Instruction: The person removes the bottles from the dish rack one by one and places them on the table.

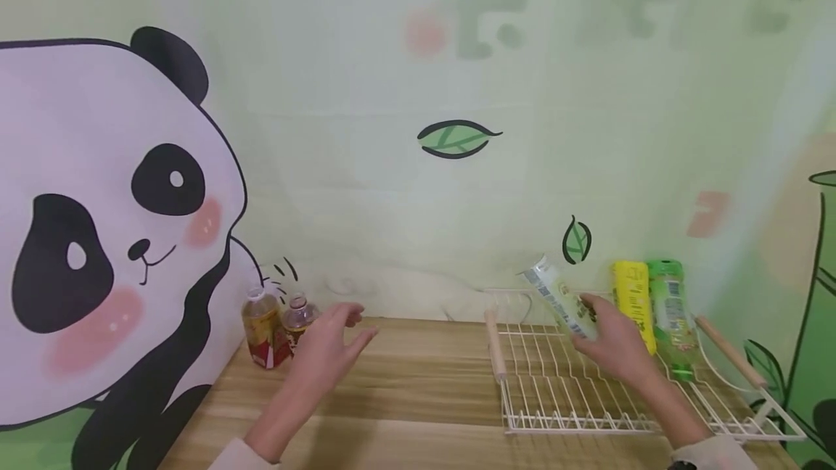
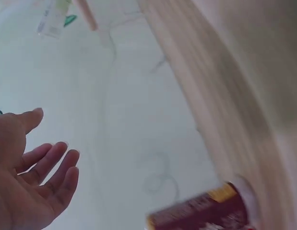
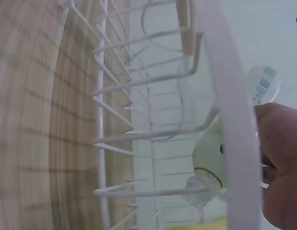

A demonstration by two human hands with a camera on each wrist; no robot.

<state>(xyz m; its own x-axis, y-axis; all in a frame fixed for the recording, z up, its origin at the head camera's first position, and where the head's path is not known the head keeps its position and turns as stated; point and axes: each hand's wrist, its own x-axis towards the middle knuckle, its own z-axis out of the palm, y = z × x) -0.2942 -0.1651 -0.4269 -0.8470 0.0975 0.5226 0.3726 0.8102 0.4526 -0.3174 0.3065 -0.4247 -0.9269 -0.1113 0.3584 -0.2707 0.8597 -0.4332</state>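
Note:
My right hand [image 1: 610, 339] grips a clear bottle with a pale green-and-white label [image 1: 558, 296] over the wire rack [image 1: 555, 390]. The bottle is tilted, its base toward the upper left. In the right wrist view, its narrow clear end [image 3: 198, 191] points down behind the rack's wires, and the fingers are partly hidden. My left hand [image 1: 329, 347] holds nothing, its fingers loosely bent and thumb apart. It overlaps a maroon-labelled bottle [image 1: 299, 314] in the head view; the left wrist view shows that bottle [image 2: 201, 213] apart from the fingers.
A bottle with a yellow and red label [image 1: 264, 328] stands at the table's left. In the rack's right part, a yellow bottle [image 1: 632, 299] and a green bottle [image 1: 669, 303], cap end down, lean back. The rack has wooden handles [image 1: 495, 347]. A panda-printed cloth [image 1: 366, 201] hangs behind the wooden table [image 1: 405, 383].

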